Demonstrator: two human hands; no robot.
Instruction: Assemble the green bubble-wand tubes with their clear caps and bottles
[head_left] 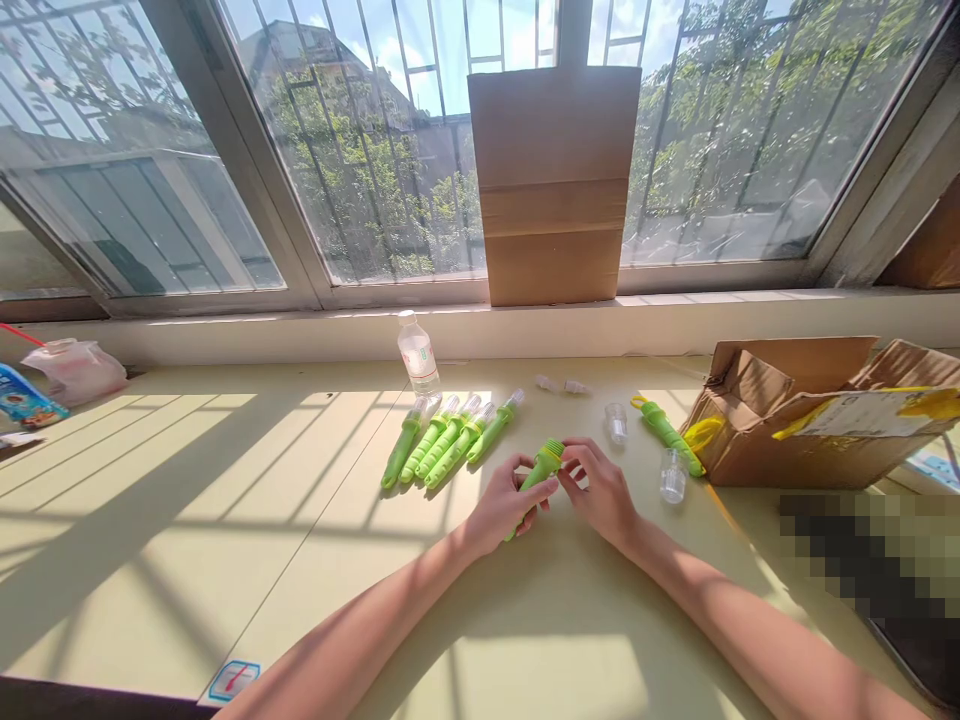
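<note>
My left hand (504, 505) is wrapped round a green tube (543, 464), whose threaded, uncapped end tilts up to the right. The fingers of my right hand (600, 490) are bent together at the side of that threaded end; whether they pinch anything small is hidden. Left of my hands lie several green tubes (444, 440) with clear caps, side by side. To the right are a clear cap (616, 425), another clear cap (673, 476) and a green tube with a yellow loop (664, 430). Two small clear pieces (576, 387) lie beyond my hands.
A water bottle (418, 355) stands behind the capped tubes. On the right sits an open cardboard box (810, 440) with yellow loops at its side. A cardboard sheet (555, 190) leans on the window. A pink plastic bag (79, 375) and blue packet (26, 398) lie far left.
</note>
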